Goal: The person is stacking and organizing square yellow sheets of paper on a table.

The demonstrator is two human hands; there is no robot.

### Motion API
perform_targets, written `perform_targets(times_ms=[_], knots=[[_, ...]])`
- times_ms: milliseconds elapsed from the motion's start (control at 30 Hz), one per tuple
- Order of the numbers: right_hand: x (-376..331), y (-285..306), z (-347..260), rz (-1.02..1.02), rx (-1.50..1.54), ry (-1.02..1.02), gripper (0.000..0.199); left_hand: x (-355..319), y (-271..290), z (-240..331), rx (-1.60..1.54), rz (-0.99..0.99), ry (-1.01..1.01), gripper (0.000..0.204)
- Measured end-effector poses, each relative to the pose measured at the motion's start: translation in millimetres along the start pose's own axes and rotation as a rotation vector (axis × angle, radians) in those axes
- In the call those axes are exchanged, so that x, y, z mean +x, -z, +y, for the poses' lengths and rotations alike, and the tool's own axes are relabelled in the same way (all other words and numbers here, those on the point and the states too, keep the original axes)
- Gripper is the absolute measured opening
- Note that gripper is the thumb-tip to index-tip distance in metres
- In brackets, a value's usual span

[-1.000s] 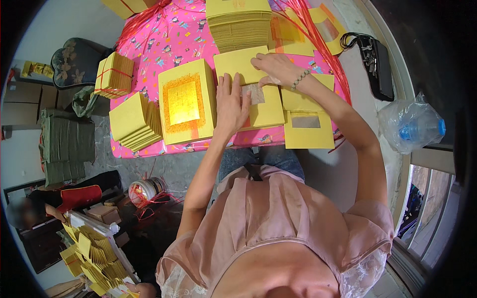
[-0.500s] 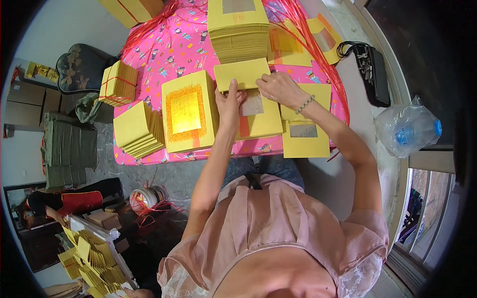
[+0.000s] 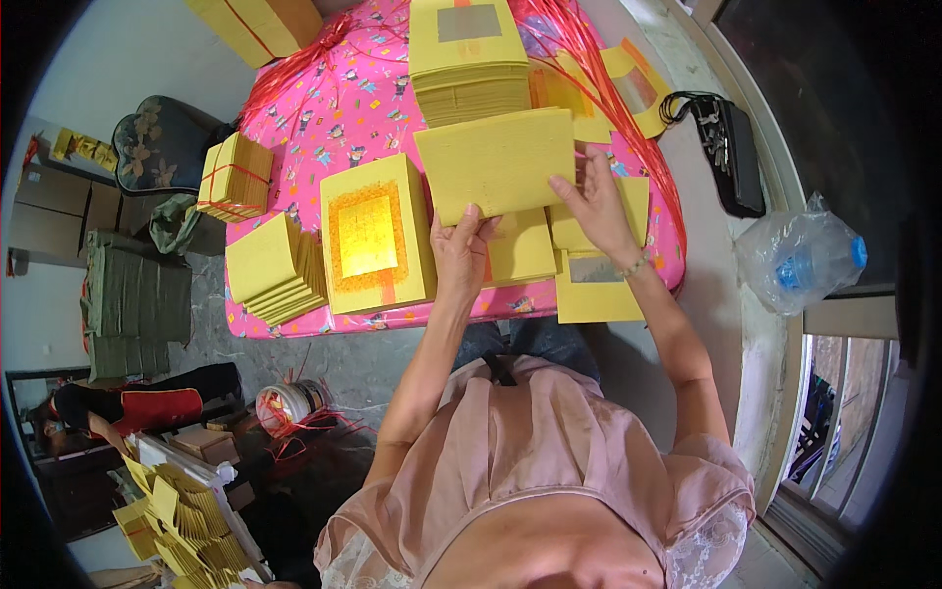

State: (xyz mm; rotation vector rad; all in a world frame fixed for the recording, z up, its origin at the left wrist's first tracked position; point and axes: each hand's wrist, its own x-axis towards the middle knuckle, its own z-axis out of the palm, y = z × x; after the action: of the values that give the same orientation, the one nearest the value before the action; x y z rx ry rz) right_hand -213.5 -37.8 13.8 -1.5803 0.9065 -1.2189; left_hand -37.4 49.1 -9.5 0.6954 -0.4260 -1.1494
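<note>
Newly lifted yellow paper (image 3: 496, 162), rectangular, left hand (image 3: 459, 257) pinching

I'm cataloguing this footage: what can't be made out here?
All in the head view:
Held yellow paper: back side, facing away from the camera.
Left hand: part of its grip, hidden by the paper.
Tall yellow stack beyond: far end, cut off by the upper edge.
Bucket: contents, too small to tell.

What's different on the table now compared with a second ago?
The folded yellow paper has been lifted up off the pile. The left hand, flat before, now grips its lower edge; the right hand has shifted to its right edge. The gold-patterned stack and tied bundle stayed put.
</note>
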Motion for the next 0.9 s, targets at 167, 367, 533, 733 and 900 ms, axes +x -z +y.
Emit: perform_targets(times_ms=[167, 367, 533, 733, 900], knots=[[-11.4, 31.1, -3.2, -0.116, 0.298, -0.163, 0.028, -23.4, -16.6, 3.1, 0.047, -0.099, 0.131, 0.028], [-31.7, 102.3, -6.0, 0.001, 0.512, -0.263, 0.029, -77.4, 17.9, -3.1, 0.505, -0.299, 0.388, 0.019], [-59.8, 143.7, 9.7, 0.060, 0.628, -0.333, 0.036, -104.0, 62.6, -53.7, 0.770, -0.583, 0.845, 0.027], [-73.3, 155.5, 10.5, 0.146, 0.609, -0.398, 0.041, -97.8, 35.2, -91.9, 0.951, -0.818, 0.420, 0.034], [-68.4, 163.0, 4.0, 0.151, 0.630, -0.368, 0.040, -82.8, -2.6, -92.0, 1.160, -0.915, -0.328, 0.042]])
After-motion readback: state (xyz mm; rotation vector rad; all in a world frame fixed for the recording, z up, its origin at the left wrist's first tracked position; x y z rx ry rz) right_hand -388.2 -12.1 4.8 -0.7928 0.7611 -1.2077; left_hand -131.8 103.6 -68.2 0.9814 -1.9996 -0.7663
